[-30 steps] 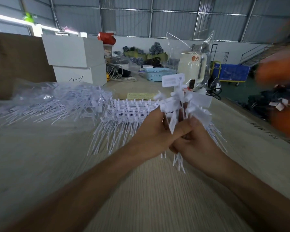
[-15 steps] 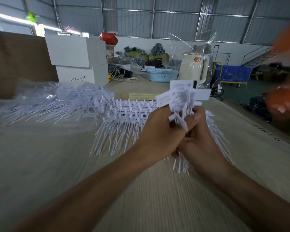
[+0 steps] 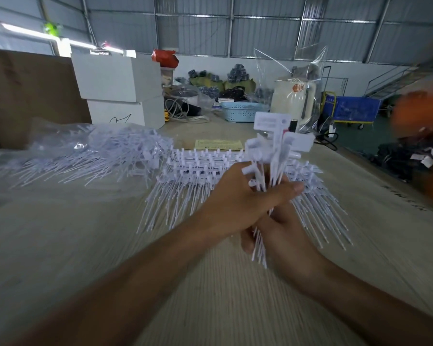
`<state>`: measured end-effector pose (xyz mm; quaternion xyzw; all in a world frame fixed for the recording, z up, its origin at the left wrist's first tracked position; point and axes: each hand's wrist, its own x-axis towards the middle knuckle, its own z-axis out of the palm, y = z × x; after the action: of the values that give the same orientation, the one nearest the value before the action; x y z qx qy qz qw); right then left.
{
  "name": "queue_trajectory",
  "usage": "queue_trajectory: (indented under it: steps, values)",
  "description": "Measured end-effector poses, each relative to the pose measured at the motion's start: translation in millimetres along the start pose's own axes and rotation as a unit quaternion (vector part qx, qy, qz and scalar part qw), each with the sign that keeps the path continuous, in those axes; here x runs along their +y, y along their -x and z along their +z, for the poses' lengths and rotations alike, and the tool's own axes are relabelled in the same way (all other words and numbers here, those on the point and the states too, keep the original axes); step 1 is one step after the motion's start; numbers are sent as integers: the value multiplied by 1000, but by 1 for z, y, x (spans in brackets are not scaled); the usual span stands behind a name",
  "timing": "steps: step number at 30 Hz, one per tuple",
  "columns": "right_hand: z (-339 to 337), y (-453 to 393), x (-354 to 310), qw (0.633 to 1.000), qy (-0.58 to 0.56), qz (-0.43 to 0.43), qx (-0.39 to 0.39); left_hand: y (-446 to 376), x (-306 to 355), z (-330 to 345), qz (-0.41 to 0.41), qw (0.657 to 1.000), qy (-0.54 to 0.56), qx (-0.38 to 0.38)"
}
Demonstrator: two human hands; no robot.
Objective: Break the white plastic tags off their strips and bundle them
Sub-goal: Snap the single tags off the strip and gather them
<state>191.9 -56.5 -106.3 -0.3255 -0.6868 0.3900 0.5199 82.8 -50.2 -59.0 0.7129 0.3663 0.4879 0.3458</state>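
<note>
A bundle of white tags (image 3: 273, 156) was gripped upright above the surface (image 3: 60, 245), the left hand (image 3: 238, 203) curled round its middle and the right hand (image 3: 283, 236) closed round its lower stems. Just behind the bundle, strips of unbroken tags (image 3: 198, 171) were laid flat; left of those, loose tags in a clear bag (image 3: 85, 153). Printing on the topmost tag and on the yellow sheet (image 3: 219, 144) beyond the strips could not be read.

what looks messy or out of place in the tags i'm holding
The bundle of tags in both hands is uneven: flat heads face different ways at different heights. The left hand grips above the right hand.
</note>
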Motion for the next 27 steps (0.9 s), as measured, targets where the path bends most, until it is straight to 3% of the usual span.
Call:
queue_trajectory:
  steps: [2, 7, 10, 12, 14, 18, 21, 24, 27]
  values:
    - [2, 1, -1, 1000, 9, -14, -10, 1, -1, -2, -13, 999, -16, -40]
    - [-1, -1, -8, 999, 27, -47, 5, -3, -1, -6, 40, 999, 9, -22]
    - [-3, -3, -13, 1000, -12, -8, -4, -3, 2, -10, 39, 997, 55, -35]
    - [-4, -1, -14, 999, 4, 26, -43, -1, 2, -10, 39, 997, 69, 0]
    - [-5, 0, -15, 996, 9, 59, -68, 4, 3, -9, 6, 996, 81, 37]
    - [-6, 1, -17, 989, 39, 95, -104, 2, -5, -15, -92, 993, 59, 42]
    - [-5, 3, -17, 989, 35, 81, -114, 0, -3, -13, 11, 999, 8, -29]
    - [-2, 5, -17, 996, 29, 49, -71, 4, -7, -7, 9, 999, -26, 38]
    - [-2, 5, -14, 997, 16, 46, -61, 3, 3, -8, -4, 994, -49, -96]
